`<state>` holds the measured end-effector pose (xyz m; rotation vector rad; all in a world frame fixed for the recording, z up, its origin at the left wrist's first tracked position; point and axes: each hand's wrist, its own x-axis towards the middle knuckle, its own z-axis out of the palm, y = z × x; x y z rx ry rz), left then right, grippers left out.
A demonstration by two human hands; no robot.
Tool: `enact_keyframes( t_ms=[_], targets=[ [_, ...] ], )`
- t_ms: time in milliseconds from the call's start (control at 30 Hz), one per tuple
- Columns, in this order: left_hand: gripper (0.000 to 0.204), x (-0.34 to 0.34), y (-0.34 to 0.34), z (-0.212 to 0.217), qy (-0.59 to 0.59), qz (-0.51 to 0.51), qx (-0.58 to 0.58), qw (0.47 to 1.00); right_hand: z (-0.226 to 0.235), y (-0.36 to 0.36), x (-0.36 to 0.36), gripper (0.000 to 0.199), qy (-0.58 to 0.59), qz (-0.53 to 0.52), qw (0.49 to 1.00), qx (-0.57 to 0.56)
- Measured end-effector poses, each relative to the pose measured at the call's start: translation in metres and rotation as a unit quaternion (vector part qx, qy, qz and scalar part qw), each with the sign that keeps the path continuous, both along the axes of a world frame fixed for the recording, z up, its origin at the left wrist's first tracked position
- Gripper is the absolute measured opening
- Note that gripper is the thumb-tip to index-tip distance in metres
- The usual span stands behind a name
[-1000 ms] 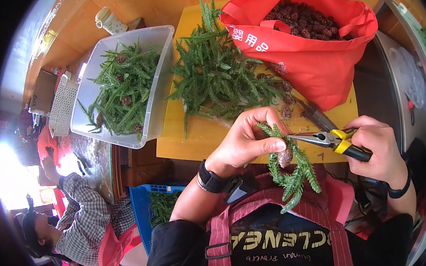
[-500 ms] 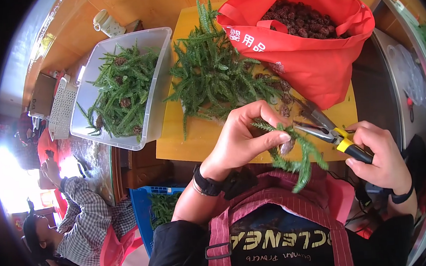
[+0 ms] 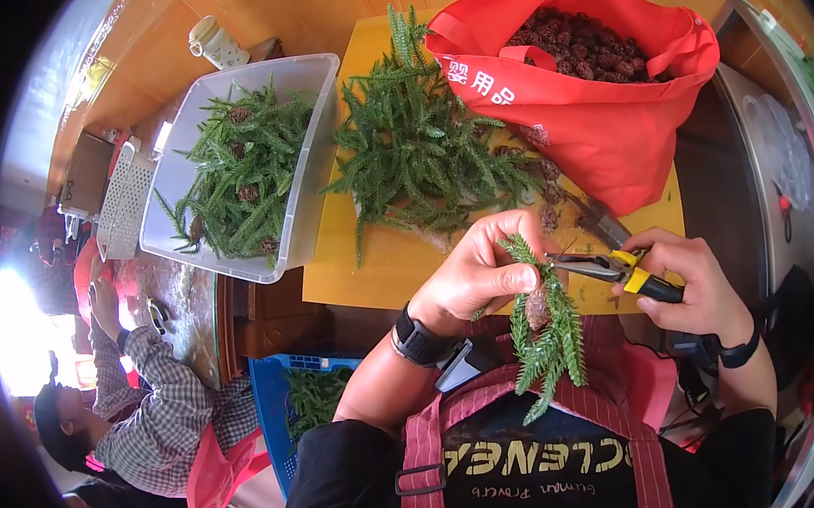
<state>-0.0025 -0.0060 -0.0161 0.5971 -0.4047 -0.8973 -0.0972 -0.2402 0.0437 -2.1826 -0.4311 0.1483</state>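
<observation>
My left hand (image 3: pixel 480 270) grips a green needle-leaved sprig (image 3: pixel 547 339) with a small brown cone (image 3: pixel 537 307) on it; the sprig hangs down over my red apron. My right hand (image 3: pixel 697 281) holds yellow-handled pliers (image 3: pixel 608 266), whose jaws point left and touch the sprig's stem just beside my left fingers. A pile of the same green sprigs (image 3: pixel 423 149) lies on the yellow table (image 3: pixel 370 266) beyond my hands.
A red bag (image 3: pixel 606 127) full of brown cones stands at the back right. A clear plastic tub (image 3: pixel 313 185) holds sprigs with cones at the left. A second pair of pliers (image 3: pixel 598 220) lies by the bag. A blue crate (image 3: pixel 271 405) and another person (image 3: pixel 144 404) are lower left.
The sprig has swung down to hang more upright in my left hand, and the pliers' jaws have closed in on its stem from the right.
</observation>
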Motion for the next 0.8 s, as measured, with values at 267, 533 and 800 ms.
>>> enact_keyframes(
  t_ms=[267,533,800],
  targets=[
    [0.037,0.003,0.003,-0.001,0.014,-0.046,-0.017,0.999,0.006,0.006,0.002,0.019,-0.052,-0.019,0.998,0.008],
    [0.027,0.013,0.009,0.008,-0.109,0.033,0.068,0.991,0.018,0.008,-0.008,0.018,-0.07,-0.063,0.994,-0.058],
    [0.017,0.005,0.002,0.025,-0.531,0.318,0.287,0.731,0.02,0.024,-0.014,0.02,-0.124,-0.163,0.962,-0.183]
  ],
)
